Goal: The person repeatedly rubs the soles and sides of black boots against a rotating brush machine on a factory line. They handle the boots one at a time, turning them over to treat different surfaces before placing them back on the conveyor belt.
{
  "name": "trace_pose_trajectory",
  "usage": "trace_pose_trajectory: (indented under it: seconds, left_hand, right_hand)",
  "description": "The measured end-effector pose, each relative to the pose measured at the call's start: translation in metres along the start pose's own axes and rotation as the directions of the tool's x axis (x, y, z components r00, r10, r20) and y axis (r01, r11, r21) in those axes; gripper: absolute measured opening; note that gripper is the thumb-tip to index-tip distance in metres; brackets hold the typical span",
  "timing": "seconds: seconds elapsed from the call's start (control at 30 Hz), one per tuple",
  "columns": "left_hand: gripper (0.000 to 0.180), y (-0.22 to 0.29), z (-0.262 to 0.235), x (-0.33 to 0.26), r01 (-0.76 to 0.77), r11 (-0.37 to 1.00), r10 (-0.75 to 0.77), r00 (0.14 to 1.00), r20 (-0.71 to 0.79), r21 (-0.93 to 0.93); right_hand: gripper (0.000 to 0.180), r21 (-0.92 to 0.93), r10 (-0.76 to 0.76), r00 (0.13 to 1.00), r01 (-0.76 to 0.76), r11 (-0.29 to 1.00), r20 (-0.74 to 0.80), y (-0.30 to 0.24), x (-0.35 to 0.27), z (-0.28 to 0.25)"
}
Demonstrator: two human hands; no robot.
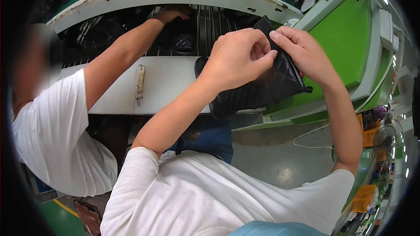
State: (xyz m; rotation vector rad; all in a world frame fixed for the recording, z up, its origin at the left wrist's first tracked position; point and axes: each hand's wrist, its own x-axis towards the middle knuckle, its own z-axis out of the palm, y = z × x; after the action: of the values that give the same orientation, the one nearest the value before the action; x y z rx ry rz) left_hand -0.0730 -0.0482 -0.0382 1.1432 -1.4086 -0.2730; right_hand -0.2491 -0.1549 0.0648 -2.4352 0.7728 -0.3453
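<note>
I hold a black quilted pouch [258, 89] up in front of me, above the edge of a white work table [168, 83]. My left hand [238, 57] pinches the pouch's upper edge with fingers closed on it. My right hand [299, 50] grips the same top edge from the right, thumb and fingers pressed on the quilted side. Part of the pouch is hidden behind both hands.
A co-worker in a white shirt [52, 135] stands at my left, one hand [170, 14] reaching onto a slatted conveyor with more black quilted pieces [183, 41]. A small brush-like tool [139, 83] lies on the table. Green machine housing [345, 39] stands at the right.
</note>
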Motion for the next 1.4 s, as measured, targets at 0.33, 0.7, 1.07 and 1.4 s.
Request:
trace_pose_trajectory:
  seconds: [0.33,0.7,1.07,1.4]
  left_hand:
    - [0.018,0.017,-0.004,0.011,0.351,0.825,-0.290,0.936,0.201,-0.442]
    - [0.034,-0.007,-0.003,-0.028,0.280,0.699,-0.330,0.943,0.050,-0.658]
    - [0.091,-0.128,-0.069,-0.165,0.373,0.924,-0.383,0.899,0.215,0.087]
    - [0.084,-0.137,-0.056,-0.109,-0.224,0.955,0.022,0.706,0.708,0.194]
  right_hand:
    - [0.041,-0.056,0.005,0.993,-0.012,0.998,-0.122,-0.010,-0.011,0.011]
    - [0.044,-0.251,-0.167,0.968,0.117,0.961,-0.186,-0.008,0.000,0.014]
    - [0.035,-0.180,-0.328,0.937,0.303,0.936,-0.123,-0.008,-0.007,0.018]
    - [0.011,-0.250,-0.679,0.733,0.666,0.703,0.040,-0.051,-0.035,0.013]
